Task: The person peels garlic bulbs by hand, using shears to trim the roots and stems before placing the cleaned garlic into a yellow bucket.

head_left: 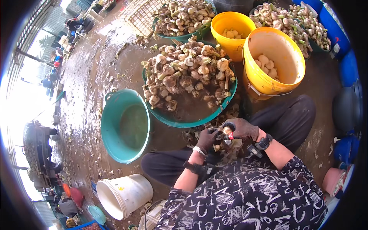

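Observation:
Both my hands wear dark gloves and meet above my lap, in front of the large green tub (pixel 184 125) heaped with unpeeled garlic. A pale garlic bulb (pixel 227 130) shows between them. My right hand (pixel 244 129) is closed round the bulb, and a small red piece (pixel 230 136) shows by its fingers; I cannot tell what it is. My left hand (pixel 207 138) is closed, its fingertips against the bulb's left side; what they grip is hidden. Loose garlic skins (pixel 233 147) lie below the hands.
Two yellow buckets (pixel 295 57) with peeled bulbs inside stand beyond my right knee. At left are a teal tub (pixel 105 126) and a tipped white bucket (pixel 140 191). More garlic heaps (pixel 184 17) and a plastic crate (pixel 140 15) stand farther back. The floor (pixel 84 88) looks wet.

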`<action>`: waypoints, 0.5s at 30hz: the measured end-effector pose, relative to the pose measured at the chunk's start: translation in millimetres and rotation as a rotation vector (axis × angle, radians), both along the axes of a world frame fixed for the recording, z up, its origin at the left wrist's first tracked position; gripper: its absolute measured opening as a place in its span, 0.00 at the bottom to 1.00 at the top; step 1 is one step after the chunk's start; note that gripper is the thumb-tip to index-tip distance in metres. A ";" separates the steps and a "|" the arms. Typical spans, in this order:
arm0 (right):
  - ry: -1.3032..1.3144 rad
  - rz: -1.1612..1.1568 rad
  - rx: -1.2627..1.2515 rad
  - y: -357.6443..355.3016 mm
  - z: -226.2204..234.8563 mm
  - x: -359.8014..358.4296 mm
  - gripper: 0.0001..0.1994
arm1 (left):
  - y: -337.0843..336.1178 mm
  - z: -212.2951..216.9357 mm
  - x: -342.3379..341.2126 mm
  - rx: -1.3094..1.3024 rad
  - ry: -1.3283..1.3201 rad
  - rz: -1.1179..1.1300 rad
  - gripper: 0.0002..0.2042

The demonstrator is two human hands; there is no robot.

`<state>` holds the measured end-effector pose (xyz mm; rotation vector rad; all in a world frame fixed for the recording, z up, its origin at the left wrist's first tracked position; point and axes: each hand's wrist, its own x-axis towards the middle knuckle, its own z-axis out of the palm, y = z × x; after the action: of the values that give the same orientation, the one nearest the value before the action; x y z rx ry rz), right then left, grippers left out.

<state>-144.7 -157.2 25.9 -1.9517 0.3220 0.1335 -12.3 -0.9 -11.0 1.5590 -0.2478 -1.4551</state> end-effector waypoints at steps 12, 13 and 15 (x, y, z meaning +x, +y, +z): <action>0.021 -0.746 1.090 11.6 5.0 2.9 0.14 | 7.4 32.2 -14.0 -0.285 -0.568 -0.269 0.27; 0.017 -0.750 1.087 13.4 -0.7 2.3 0.14 | 3.1 30.5 -17.2 -0.303 -0.745 -0.052 0.28; 0.082 -0.682 0.963 19.0 -16.0 1.3 0.14 | -2.9 29.4 -16.3 -0.311 -0.810 0.080 0.29</action>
<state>-143.3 -138.2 9.9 -0.8227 0.7882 -0.0754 -28.7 -3.8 18.4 1.7907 -0.8277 -0.6156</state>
